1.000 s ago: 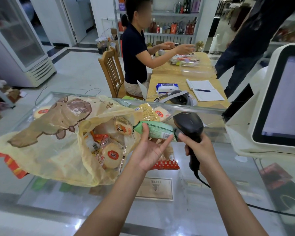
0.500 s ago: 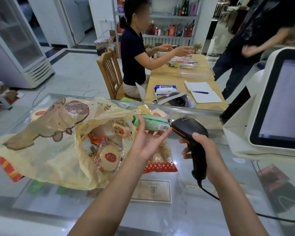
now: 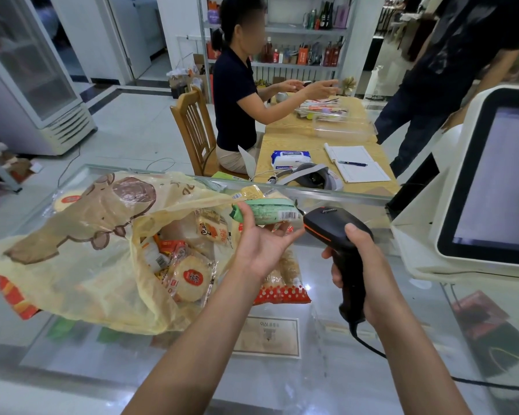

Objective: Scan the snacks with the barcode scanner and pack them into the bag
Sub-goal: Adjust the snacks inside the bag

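Glass counter (image 3: pixel 282 381), smooth and reflective, forms the work surface, with labels visible beneath the pane. Right hand (image 3: pixel 369 265) is clenched around the matte black plastic grip of the scanner (image 3: pixel 339 232); the index finger lies over the rounded head, and a black cable (image 3: pixel 372 348) leaves the base of the grip below the palm. Left hand (image 3: pixel 262 244) is palm up, thumb and fingers grasping the green snack (image 3: pixel 267 214), a soft oblong film pack. The barcode end of the pack sits at the fingertips, just beside the scanner nose. Below the left palm lies a flat clear pack with a red dotted band (image 3: pixel 282 290) on the glass. Left of the thumb, the bag (image 3: pixel 81 244), thin crinkled yellow plastic with a brown cartoon print, lies on its side with its mouth open; round rice crackers (image 3: pixel 192 278) in glossy wrappers and other small packs rest inside. Right of the right-hand knuckles stands a white terminal (image 3: pixel 489 187) with a dark-framed screen. Beyond the fingertips, a wooden table (image 3: pixel 282 145) carries a notepad (image 3: pixel 357 163), a wipes pack (image 3: pixel 291 158) and clear trays. A seated person (image 3: pixel 237 100) on a slatted wooden chair (image 3: pixel 192 127) is at that table; metal shelves (image 3: pixel 306 46) hold bottles behind.
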